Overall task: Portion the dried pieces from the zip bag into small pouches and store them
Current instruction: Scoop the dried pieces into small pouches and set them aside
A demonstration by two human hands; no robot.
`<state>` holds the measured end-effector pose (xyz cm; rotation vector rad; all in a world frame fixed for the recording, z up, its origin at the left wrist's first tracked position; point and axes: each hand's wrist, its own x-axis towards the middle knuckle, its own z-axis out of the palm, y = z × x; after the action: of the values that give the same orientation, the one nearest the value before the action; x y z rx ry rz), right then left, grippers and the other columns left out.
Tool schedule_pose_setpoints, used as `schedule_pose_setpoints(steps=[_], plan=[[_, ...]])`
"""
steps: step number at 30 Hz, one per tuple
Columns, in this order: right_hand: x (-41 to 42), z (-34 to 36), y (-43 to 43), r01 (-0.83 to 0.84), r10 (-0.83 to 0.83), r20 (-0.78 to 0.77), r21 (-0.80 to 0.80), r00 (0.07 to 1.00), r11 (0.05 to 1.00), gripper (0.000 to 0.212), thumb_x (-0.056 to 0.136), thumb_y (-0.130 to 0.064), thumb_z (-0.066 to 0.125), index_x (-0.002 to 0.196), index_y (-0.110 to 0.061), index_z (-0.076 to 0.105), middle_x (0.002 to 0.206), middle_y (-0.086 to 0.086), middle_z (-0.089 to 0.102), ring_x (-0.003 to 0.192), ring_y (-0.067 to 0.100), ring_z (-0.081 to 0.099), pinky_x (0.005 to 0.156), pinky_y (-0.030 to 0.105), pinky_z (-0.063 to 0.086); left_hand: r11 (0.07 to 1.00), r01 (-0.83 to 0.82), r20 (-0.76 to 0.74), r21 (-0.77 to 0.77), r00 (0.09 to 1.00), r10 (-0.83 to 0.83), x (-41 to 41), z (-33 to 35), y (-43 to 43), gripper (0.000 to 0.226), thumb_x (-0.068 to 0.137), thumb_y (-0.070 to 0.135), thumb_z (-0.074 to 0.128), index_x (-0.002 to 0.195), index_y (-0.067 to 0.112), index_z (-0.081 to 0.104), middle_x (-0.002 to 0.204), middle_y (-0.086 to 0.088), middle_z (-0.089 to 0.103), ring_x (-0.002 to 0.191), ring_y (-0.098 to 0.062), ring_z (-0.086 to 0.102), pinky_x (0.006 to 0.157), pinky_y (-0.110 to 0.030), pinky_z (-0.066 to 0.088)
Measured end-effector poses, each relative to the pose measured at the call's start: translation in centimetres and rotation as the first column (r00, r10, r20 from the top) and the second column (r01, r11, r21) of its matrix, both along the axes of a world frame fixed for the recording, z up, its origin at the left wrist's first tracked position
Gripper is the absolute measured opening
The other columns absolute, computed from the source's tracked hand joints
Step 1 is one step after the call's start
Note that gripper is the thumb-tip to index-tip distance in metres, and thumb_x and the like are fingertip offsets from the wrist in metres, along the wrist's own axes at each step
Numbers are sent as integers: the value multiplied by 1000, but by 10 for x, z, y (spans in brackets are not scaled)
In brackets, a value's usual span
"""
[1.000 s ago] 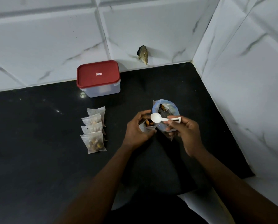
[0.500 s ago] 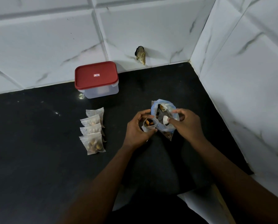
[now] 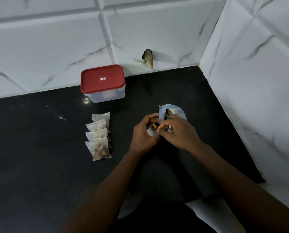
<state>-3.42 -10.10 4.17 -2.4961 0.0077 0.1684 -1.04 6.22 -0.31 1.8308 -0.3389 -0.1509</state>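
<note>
Since half a second ago, the right hand (image 3: 180, 133) has come away from the mouth of the zip bag (image 3: 174, 109) and now lies over the small pouch (image 3: 150, 133), close against the left hand (image 3: 140, 137).

All stands on the black counter (image 3: 39, 165). A container (image 3: 102, 91) with a red lid is at the back edge, against the wall. The zip bag stands open toward the right back corner, just behind the hands. A row of four filled pouches (image 3: 98, 137) lies left of the hands, between them and the container.

The left hand holds the small pouch with curled fingers and keeps its mouth open. The right hand is curled too; a white bit of the spoon (image 3: 169, 127) shows between its fingers, so it seems to grip the spoon and tip it into the pouch. A few brown dried pieces (image 3: 154, 126) are visible in the pouch mouth.

I judge that the pouch is very light, thin and soft, and a little slippery. It will fold shut if it is squeezed in the middle. It is better to take it at the rim, on two sides, with a support under the bottom. The pieces look light and hard, and they can roll out easily.
</note>
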Motion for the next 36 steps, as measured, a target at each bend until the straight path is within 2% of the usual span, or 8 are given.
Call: schedule_pose_setpoints(steps=[6,10,14,17,20,24,29,36], plan=[[0,-1,-1,3,-16,92,142,996,990,9,95,-27,68,103,-26,72,103,-11,64,93,0,60,80,18,49,999,-33,-178,-2,984,32,-1,-5,2,80,81,28,85,150,25,43,131,13,61,121,4,60,99,-14,49],[-1,-3,-1,1,-22,96,214,995,977,9,96,-26,69,104,-25,72,102,-10,65,92,1,62,78,16,49,1000,4,-244,2,970,-3,-1,-7,4,61,88,24,79,142,23,49,131,8,62,114,-3,63,99,-31,55],[-5,1,0,92,-102,16,294,995,951,6,96,-33,66,99,-30,70,101,-12,66,91,1,63,80,23,53,1000,9,-229,-5,973,-10,-2,-5,4,50,89,22,78,134,22,55,124,7,65,107,-5,66,91,-28,56],[-5,4,1,123,-124,-6,176,992,977,23,87,-54,66,96,-33,68,95,-16,63,84,0,59,75,26,50,1000,-3,-202,2,979,3,-3,-6,4,46,88,22,80,129,21,58,119,6,66,104,-8,67,88,-30,58],[-3,5,3,86,-83,122,-21,989,996,35,83,-61,70,100,-31,71,102,-16,62,92,-2,53,83,24,36,1000,-6,-187,28,982,11,-2,-8,4,41,87,27,80,123,24,61,115,6,66,101,-10,67,88,-33,59],[1,5,8,51,-53,164,21,985,998,24,87,-49,72,102,-30,74,111,-12,64,104,2,53,93,27,27,999,6,-143,50,990,2,-1,-7,4,44,85,29,81,124,25,61,117,7,66,104,-7,66,90,-30,57],[0,7,8,74,-87,49,228,995,971,16,87,-37,72,100,-27,74,104,-12,67,100,5,64,102,44,49,998,4,-127,60,992,3,0,-5,5,43,83,30,82,121,26,63,116,7,65,102,-9,66,87,-31,58],[-5,12,11,34,-23,189,-53,982,998,21,90,-39,71,106,-27,76,104,-3,72,105,11,61,107,42,36,993,8,-151,120,988,11,4,-6,3,47,78,43,80,119,28,64,112,8,67,101,-8,66,91,-39,58]])
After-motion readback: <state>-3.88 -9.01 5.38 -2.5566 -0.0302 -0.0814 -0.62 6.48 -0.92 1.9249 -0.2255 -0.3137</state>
